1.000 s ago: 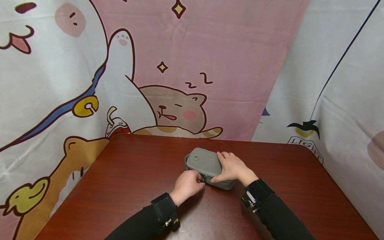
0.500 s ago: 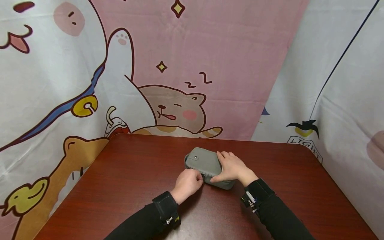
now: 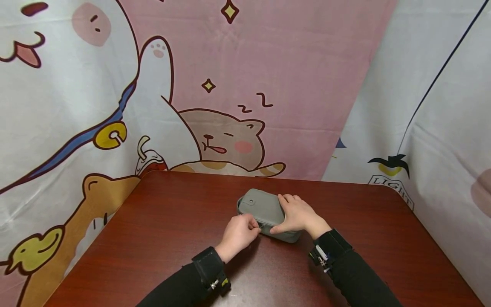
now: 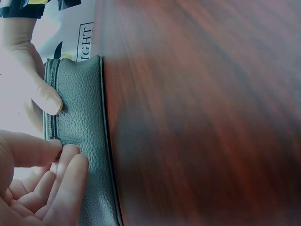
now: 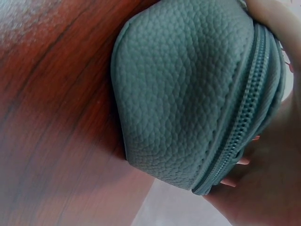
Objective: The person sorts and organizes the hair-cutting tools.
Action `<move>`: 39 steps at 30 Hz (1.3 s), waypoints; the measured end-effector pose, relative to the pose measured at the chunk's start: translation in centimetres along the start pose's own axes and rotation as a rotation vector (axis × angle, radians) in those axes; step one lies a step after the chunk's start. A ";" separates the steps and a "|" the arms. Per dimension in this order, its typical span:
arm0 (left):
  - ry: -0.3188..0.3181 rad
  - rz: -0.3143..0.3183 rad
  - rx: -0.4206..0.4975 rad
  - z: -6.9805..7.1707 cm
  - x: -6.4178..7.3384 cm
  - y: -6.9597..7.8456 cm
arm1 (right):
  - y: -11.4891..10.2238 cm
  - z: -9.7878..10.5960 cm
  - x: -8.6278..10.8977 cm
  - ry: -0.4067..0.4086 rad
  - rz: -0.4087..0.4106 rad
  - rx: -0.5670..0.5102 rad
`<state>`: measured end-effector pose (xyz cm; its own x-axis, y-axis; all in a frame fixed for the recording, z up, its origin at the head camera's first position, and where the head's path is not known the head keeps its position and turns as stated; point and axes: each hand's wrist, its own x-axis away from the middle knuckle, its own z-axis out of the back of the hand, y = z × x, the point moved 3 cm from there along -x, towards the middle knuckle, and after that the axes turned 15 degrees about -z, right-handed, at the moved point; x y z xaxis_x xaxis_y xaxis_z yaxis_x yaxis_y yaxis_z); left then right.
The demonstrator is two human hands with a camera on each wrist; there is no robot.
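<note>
A grey-green pebbled zip pouch with a snap button on its lid lies on the table. My left hand is at its near side, with thumb and forefinger pinching the zipper pull, mostly covered by the fingertips. The zipper slider shows just above that pinch in the left wrist view. Over the pouch's right end, my right hand grips it, the thumb on the near side and the fingers across the lid. Closed zipper teeth run round this end in the right wrist view.
The reddish-brown wooden table extends around the pouch on all sides. Behind it hangs a cartoon-printed cloth, reaching down to the table's back edge. Black bands with small cameras sit on both wrists.
The left fingers have risen slightly at the zipper pull, and their grip has shifted a little. The right hand and the pouch stay in place.
</note>
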<state>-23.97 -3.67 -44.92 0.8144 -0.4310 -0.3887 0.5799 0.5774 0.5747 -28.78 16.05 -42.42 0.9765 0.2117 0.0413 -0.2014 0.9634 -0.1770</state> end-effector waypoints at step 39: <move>0.098 0.033 -0.017 3.1 0.8 -2.4 | 0.2 -0.3 0.0 0.020 -0.019 0.040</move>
<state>-24.76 -7.58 -44.40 0.8310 -0.3422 -0.4385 0.5523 0.6022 0.5765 -28.85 16.23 -42.72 0.9815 0.1901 0.0246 -0.1851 0.9732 -0.1368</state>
